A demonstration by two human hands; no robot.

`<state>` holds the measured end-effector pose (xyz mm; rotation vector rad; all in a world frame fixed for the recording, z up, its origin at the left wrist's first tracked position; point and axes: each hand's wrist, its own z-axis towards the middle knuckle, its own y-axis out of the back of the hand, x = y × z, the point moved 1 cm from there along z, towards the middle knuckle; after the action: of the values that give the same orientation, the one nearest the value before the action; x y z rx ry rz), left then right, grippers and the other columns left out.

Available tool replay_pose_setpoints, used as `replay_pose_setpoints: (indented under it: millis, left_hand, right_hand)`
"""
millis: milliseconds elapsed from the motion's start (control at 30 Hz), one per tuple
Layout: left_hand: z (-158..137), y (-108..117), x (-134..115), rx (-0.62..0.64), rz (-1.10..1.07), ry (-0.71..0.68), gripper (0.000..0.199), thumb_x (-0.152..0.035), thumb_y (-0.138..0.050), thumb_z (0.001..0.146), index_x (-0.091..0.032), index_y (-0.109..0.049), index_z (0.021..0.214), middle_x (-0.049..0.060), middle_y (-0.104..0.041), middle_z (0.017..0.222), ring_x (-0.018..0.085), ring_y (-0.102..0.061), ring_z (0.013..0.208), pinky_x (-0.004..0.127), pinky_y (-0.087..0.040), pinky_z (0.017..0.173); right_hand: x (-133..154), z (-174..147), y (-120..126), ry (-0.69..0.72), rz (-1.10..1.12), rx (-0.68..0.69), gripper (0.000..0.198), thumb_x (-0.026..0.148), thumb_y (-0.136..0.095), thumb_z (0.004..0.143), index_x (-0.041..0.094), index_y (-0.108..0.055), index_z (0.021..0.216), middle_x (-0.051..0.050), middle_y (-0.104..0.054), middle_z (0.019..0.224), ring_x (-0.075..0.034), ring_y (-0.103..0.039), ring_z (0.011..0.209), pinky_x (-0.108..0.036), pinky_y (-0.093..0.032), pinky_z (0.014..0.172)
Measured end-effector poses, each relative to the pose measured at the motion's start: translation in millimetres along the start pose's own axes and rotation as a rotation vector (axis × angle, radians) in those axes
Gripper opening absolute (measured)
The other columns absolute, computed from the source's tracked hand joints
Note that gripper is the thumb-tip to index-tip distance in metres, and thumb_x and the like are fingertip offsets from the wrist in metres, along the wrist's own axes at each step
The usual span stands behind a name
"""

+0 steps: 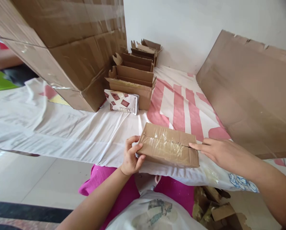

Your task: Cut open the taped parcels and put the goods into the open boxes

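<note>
Taking the taped box (169, 148) as the middle of the dial, far out at ten o'clock I see another person's arm (1, 60), with something green (0, 83) below it, both partly cut off. Nearer, also about ten, a tall stack (78, 60) of brown cartons rises from the cloth-covered tabletop (85, 127), out of view at the top. A dark floor stripe (25, 210) runs out at eight. At eleven a pale pouch (121, 102) with red-brown squares leans against the nearest of several open boxes (131, 81), which run in a row alongside the stack toward the wall (181, 25).

At nine the left hand (132, 156) has its grip round the box's end, thumb low on the near side, fingers bent over the corner. The box itself lies near the front edge of the tabletop, shiny clear tape across its top and a seam running lengthwise. At seven and six, magenta trousers (119, 180) show below the edge.

At three the right hand (215, 150) has its grip loose, closed round nothing, fingers stretched out and the forefinger's tip touching the seam's right end. Down at five, cardboard scraps (223, 210) lie in a heap below the tabletop. At two a big brown panel (250, 95) stands tilted, its top edge ragged
</note>
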<state>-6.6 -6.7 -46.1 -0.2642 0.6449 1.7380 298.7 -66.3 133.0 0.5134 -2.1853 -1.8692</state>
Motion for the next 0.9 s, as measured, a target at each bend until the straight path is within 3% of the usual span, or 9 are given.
replay_pose_setpoints:
  millis: [133, 267, 367, 500, 600, 767, 900]
  left_hand:
    - [-2.4, -1.4, 1.1, -0.002, -0.005, 0.001, 0.04, -0.033, -0.044, 0.093, -0.026, -0.038, 0.132, 0.012, -0.044, 0.119, 0.025, -0.047, 0.108, 0.044, -0.047, 0.087]
    - [-3.1, -1.5, 0.9, 0.006, -0.006, 0.011, 0.041, -0.033, -0.044, 0.093, -0.026, -0.037, 0.133, 0.012, -0.044, 0.12, 0.024, -0.047, 0.109, 0.044, -0.046, 0.088]
    - [-3.3, -1.1, 0.6, 0.008, -0.017, 0.006, 0.043, -0.033, -0.044, 0.093, -0.027, -0.036, 0.135, 0.013, -0.043, 0.121, 0.024, -0.047, 0.109, 0.043, -0.046, 0.088]
    - [-3.9, -0.3, -0.2, 0.021, -0.01, 0.011, 0.046, -0.032, -0.044, 0.093, -0.028, -0.033, 0.138, 0.013, -0.042, 0.123, 0.024, -0.046, 0.11, 0.043, -0.046, 0.088]
    - [-3.8, 0.5, -1.7, 0.028, -0.016, 0.009, 0.049, -0.03, -0.044, 0.094, -0.028, -0.031, 0.14, 0.013, -0.042, 0.124, 0.024, -0.046, 0.11, 0.043, -0.046, 0.088]
    - [-3.5, -0.2, -3.0, 0.022, -0.043, 0.004, 0.054, -0.027, -0.046, 0.093, -0.026, -0.028, 0.144, 0.014, -0.042, 0.123, 0.024, -0.046, 0.11, 0.042, -0.046, 0.088]
    - [-6.6, -3.3, -1.0, -0.013, -0.102, 0.056, 0.063, -0.028, -0.051, 0.092, -0.025, -0.02, 0.146, 0.014, -0.046, 0.119, 0.024, -0.047, 0.108, 0.042, -0.046, 0.087]
  right_hand:
    - [-29.4, -17.8, -12.7, -0.087, 0.285, 0.085, 0.038, 0.038, -0.04, 0.097, 0.04, -0.054, 0.132, 0.0, -0.069, 0.114, -0.02, -0.066, 0.093, -0.033, -0.054, 0.077]
    - [-58.7, -23.9, -61.9, -0.209, 0.579, 0.04, 0.043, 0.046, -0.043, 0.093, 0.026, -0.06, 0.128, -0.005, -0.068, 0.118, -0.022, -0.067, 0.095, -0.036, -0.055, 0.082]
    - [-67.6, -17.7, -108.9, -0.282, 0.524, -0.072, 0.04, 0.04, -0.042, 0.093, 0.024, -0.064, 0.121, -0.007, -0.07, 0.114, -0.024, -0.067, 0.097, -0.037, -0.054, 0.083]
    - [-62.6, -4.0, -145.9, -0.246, 0.343, -0.027, 0.036, 0.025, -0.04, 0.089, 0.024, -0.069, 0.111, -0.007, -0.071, 0.091, -0.023, -0.067, 0.082, -0.033, -0.051, 0.068]
    - [-54.4, 2.2, -141.3, -0.195, 0.33, -0.116, 0.031, 0.026, -0.042, 0.089, 0.022, -0.071, 0.098, -0.008, -0.07, 0.087, -0.023, -0.065, 0.083, -0.034, -0.05, 0.07]
    - [-29.0, -5.0, -101.7, -0.243, 0.522, -0.593, 0.029, 0.037, -0.042, 0.095, 0.021, -0.065, 0.103, -0.008, -0.069, 0.097, -0.02, -0.066, 0.088, -0.031, -0.052, 0.076]
    - [0.5, -15.2, -80.4, -0.225, 0.498, -0.563, 0.035, 0.045, -0.06, 0.086, 0.023, -0.061, 0.114, -0.005, -0.069, 0.094, -0.019, -0.066, 0.08, -0.028, -0.054, 0.071]
